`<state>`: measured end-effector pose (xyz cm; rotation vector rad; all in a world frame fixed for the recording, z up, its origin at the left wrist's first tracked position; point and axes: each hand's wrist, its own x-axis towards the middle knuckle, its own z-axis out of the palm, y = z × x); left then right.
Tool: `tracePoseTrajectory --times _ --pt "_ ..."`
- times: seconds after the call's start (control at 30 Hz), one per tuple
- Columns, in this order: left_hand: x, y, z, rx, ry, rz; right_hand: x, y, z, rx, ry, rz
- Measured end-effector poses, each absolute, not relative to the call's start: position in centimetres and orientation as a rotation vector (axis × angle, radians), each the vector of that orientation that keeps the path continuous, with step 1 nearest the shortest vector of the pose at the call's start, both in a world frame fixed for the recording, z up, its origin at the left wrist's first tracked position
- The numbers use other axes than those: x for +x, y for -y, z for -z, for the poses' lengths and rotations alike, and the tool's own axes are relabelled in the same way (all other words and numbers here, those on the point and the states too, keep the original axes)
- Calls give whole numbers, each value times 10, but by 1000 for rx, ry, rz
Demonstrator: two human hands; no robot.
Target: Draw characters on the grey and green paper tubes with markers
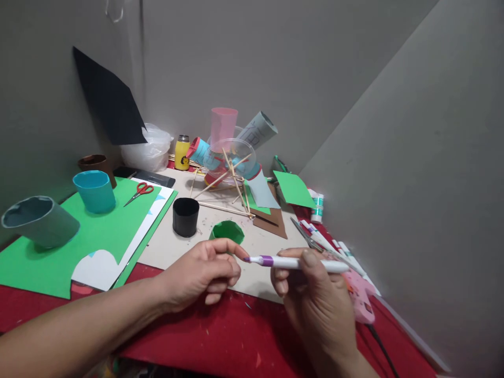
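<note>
My right hand (321,304) grips a white marker (299,262) with a purple band, held level and uncapped. Its purple tip points left. Opposite it, my left hand (208,270) reaches in with the index finger stretched to the marker tip, touching or nearly touching it; the other fingers are loosely bent and nothing shows in them. Just behind the left hand stands a green paper cup (227,231), its lower part hidden. A black paper cup (186,217) stands upright to its left on the grey board (155,254).
A stick-frame wheel (232,163) with paper cups stands behind. Left, green sheets (114,226) bear blue (94,191) and grey cups (43,220) and red-handled scissors (142,191). More markers (354,260) and a pink glue gun (361,299) lie right, near the wall.
</note>
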<state>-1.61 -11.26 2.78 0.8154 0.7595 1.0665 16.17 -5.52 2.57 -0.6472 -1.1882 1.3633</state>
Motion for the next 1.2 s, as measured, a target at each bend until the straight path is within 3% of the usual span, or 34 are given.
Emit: tracePoseTrajectory --times 0.37,0.9,1.2 --pt "-13 122 -31 1361 -1066 -1229 164 60 -21 -642 1420 -1482" --pt "-23 119 -34 1316 -1114 -1346 162 62 -23 -750 1779 -1534" --pt "-14 123 -31 1154 -875 -1396 150 64 -18 -599 1501 -2204"
